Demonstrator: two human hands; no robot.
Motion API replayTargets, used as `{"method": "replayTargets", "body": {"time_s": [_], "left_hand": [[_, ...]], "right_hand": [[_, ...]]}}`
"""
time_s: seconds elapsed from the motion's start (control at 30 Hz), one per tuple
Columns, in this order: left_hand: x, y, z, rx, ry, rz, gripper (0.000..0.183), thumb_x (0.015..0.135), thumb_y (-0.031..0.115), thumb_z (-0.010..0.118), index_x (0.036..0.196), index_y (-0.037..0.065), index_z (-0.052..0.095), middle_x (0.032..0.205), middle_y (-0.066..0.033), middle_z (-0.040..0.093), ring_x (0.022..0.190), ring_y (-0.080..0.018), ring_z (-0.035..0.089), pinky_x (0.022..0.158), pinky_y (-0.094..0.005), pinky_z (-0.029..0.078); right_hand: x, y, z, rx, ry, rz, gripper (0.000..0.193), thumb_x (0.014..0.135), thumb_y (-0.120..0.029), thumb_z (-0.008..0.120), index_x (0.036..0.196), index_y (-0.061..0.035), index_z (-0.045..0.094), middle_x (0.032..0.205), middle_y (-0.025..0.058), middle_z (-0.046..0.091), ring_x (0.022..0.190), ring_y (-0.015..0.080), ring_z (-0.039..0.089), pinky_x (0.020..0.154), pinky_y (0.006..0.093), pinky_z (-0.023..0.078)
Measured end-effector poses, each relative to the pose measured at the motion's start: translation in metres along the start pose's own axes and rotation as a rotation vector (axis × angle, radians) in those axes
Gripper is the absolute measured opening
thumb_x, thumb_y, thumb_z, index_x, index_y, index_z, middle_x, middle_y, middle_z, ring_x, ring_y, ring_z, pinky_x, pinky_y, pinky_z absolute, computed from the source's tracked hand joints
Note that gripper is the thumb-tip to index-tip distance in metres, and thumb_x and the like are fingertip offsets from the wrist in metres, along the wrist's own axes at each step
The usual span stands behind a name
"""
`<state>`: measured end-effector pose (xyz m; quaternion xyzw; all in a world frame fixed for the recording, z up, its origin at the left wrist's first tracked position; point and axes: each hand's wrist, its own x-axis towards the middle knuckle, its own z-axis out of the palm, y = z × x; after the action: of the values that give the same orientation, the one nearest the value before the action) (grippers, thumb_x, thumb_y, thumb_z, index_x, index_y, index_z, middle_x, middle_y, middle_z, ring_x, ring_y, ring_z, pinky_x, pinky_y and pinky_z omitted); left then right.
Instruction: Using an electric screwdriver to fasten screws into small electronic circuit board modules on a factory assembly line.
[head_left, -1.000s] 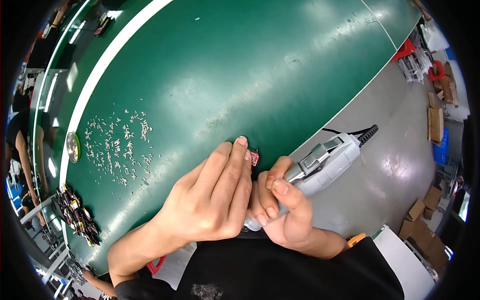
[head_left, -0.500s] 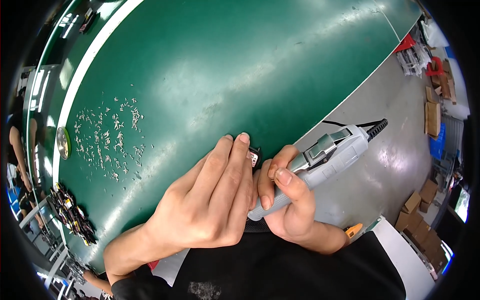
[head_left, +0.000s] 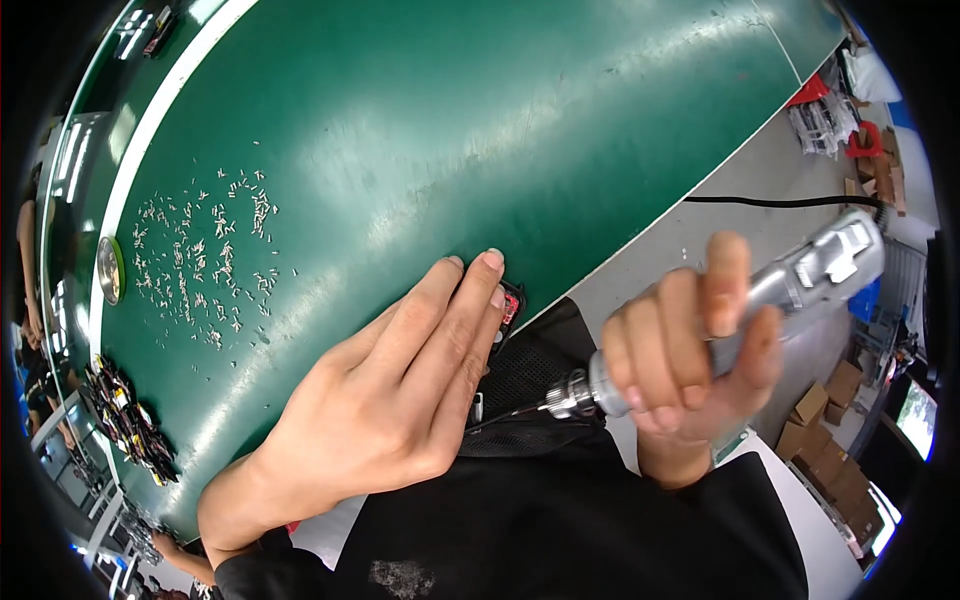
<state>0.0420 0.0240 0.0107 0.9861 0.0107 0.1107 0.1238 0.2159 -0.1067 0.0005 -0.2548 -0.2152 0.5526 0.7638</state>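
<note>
Nearest is the black shirt (head_left: 480,520), with a worn pale print (head_left: 402,578) too broken to read; over it the right hand (head_left: 690,350), slightly blurred, is clamped on a grey screwdriver (head_left: 828,262), its silver chuck (head_left: 570,396) and thin bit pointing left toward the left hand (head_left: 385,395); the screwdriver's body carries a bright white patch, and whether that is a label or glare I cannot tell; the left hand has its fingers stretched side by side over a small red and black part (head_left: 512,305) at the near edge of the green tabletop (head_left: 440,130); its thumb and grip are hidden, so I cannot tell how firmly it holds; pale marks on the part are too small to read; at the tabletop's left lies a pile (head_left: 130,420) of black pieces with white, yellow and red spots, any lettering too small to tell; beyond it, loose silvery screws (head_left: 222,262) are scattered, and just left of them stands a round green-rimmed dish (head_left: 121,272) with contents too small to name; off to the right, a black cable (head_left: 780,202) runs above the grey floor; farther out are brown boxes (head_left: 825,450), a blue bin (head_left: 862,308) partly behind the screwdriver, and a red stool (head_left: 866,140); their contents cannot be made out.
</note>
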Motion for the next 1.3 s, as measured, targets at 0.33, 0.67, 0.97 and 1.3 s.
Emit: {"method": "replayTargets", "body": {"time_s": [0.33, 0.67, 0.97, 1.3], "left_hand": [[-0.01, 0.003, 0.012, 0.072, 0.101, 0.027, 0.035, 0.065, 0.003, 0.068, 0.096, -0.013, 0.066, 0.104, -0.0224, 0.064, 0.088, -0.0288, 0.064, 0.071, -0.0322, 0.057], [-0.009, 0.007, 0.016, 0.132, 0.13, 0.012, 0.032, 0.066, 0.003, 0.068, 0.093, -0.014, 0.066, 0.1, -0.0245, 0.065, 0.083, -0.0305, 0.065, 0.063, -0.0327, 0.057], [-0.011, 0.006, 0.019, 0.114, 0.164, 0.001, 0.033, 0.061, 0.003, 0.069, 0.089, -0.014, 0.066, 0.098, -0.0239, 0.066, 0.083, -0.0298, 0.065, 0.064, -0.0315, 0.057], [-0.008, 0.012, 0.027, 0.013, 0.219, -0.006, 0.03, 0.058, -0.001, 0.067, 0.084, -0.016, 0.064, 0.102, -0.0275, 0.064, 0.092, -0.0328, 0.064, 0.074, -0.0343, 0.057]], "right_hand": [[0.045, -0.035, -0.001, -0.148, -0.202, -0.132, 0.03, 0.097, -0.038, 0.049, 0.091, -0.0089, 0.047, 0.053, 0.0002, 0.044, 0.043, 0.0131, 0.045, 0.052, 0.028, 0.043], [0.056, -0.024, -0.001, -0.238, -0.182, -0.05, 0.029, 0.096, -0.037, 0.052, 0.09, -0.0094, 0.049, 0.052, 0.0001, 0.045, 0.042, 0.0122, 0.046, 0.05, 0.0277, 0.041], [0.057, -0.018, 0.001, -0.247, -0.192, -0.035, 0.027, 0.094, -0.036, 0.057, 0.087, -0.0111, 0.048, 0.054, -0.0001, 0.048, 0.042, 0.0116, 0.046, 0.051, 0.0264, 0.043], [0.052, -0.016, 0.011, -0.473, -0.342, -0.039, 0.026, 0.093, -0.033, 0.061, 0.084, -0.0123, 0.048, 0.057, -0.0033, 0.05, 0.045, 0.0082, 0.049, 0.051, 0.0231, 0.044]]}}
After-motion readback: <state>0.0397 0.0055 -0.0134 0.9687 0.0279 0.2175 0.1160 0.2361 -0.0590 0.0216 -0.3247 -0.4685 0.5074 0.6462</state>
